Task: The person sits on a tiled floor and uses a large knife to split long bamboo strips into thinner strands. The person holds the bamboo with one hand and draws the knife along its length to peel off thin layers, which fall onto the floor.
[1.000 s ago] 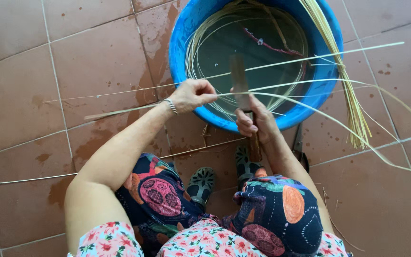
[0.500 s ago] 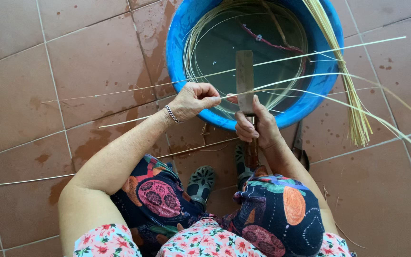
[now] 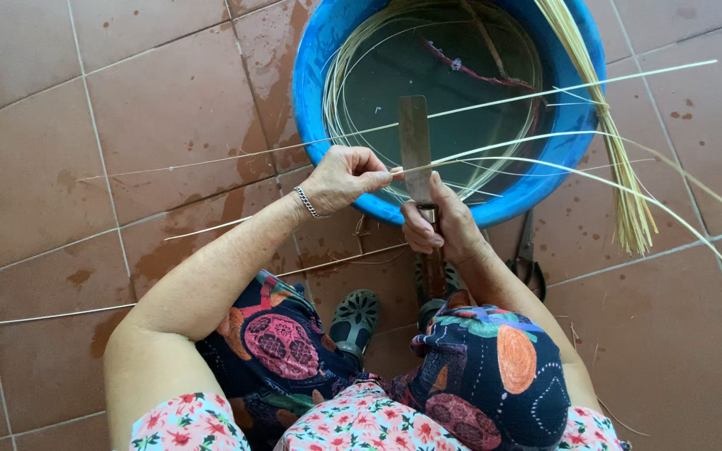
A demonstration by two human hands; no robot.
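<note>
Left hand (image 3: 346, 177) pinches a thin pale strip (image 3: 545, 163) between thumb and fingertips, right beside the flat blade of a knife (image 3: 415, 146). A bracelet (image 3: 307, 203) sits on that wrist. The right hand (image 3: 438, 224) is closed around the knife's handle, holding the blade upright so it points away from the person, over the near rim of a round blue basin (image 3: 315, 75). The strip meets the blade edge just where the two hands come together, then runs off to the right in a long curve above the floor; it looks as if it parts into two strands beyond the blade, though that is hard to tell.

The basin stands on a floor of reddish tiles (image 3: 85, 125) and holds dark water with coils of the same pale strips lying round its inner wall. A bundle of yellowish strips (image 3: 607, 142) leans over its right rim, its ends resting on the tiles. More single strips lie across the floor to the left. A pair of dark shears (image 3: 528, 255) lies on the tiles just right of the right forearm. Below the hands are the person's knees in patterned cloth and a grey-green clog (image 3: 354, 317).
</note>
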